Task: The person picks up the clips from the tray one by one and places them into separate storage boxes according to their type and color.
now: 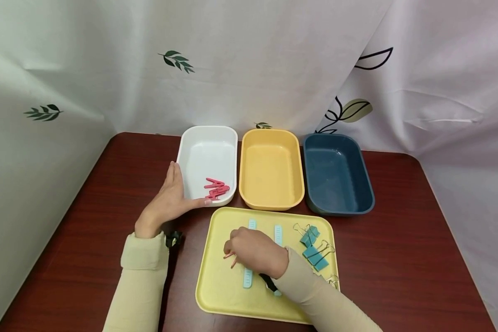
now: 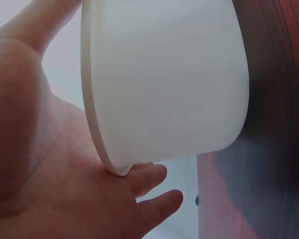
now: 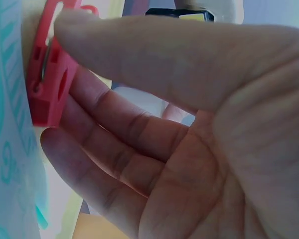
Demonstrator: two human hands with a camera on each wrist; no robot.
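Note:
My left hand (image 1: 172, 198) lies flat against the near left corner of the white bin (image 1: 207, 130), fingers straight along its front wall. In the left wrist view, the palm of the left hand (image 2: 65, 189) cups the white bin's (image 2: 169, 84) outer wall. A few pink clothespins (image 1: 216, 189) lie inside the bin. My right hand (image 1: 231, 256) is down on the yellow tray (image 1: 220, 286) and pinches a red clothespin (image 1: 234, 263). Close up, the right hand (image 3: 82, 84) has thumb and fingers closed on the red clothespin (image 3: 47, 94), beside a teal ruler (image 3: 5, 124).
A yellow bin (image 1: 269, 133) and a dark blue bin (image 1: 336, 137) stand right of the white one, both empty. Two teal rulers (image 1: 278, 233) and several teal binder clips (image 1: 313, 244) lie on the tray. White curtains enclose the dark wooden table (image 1: 398, 258).

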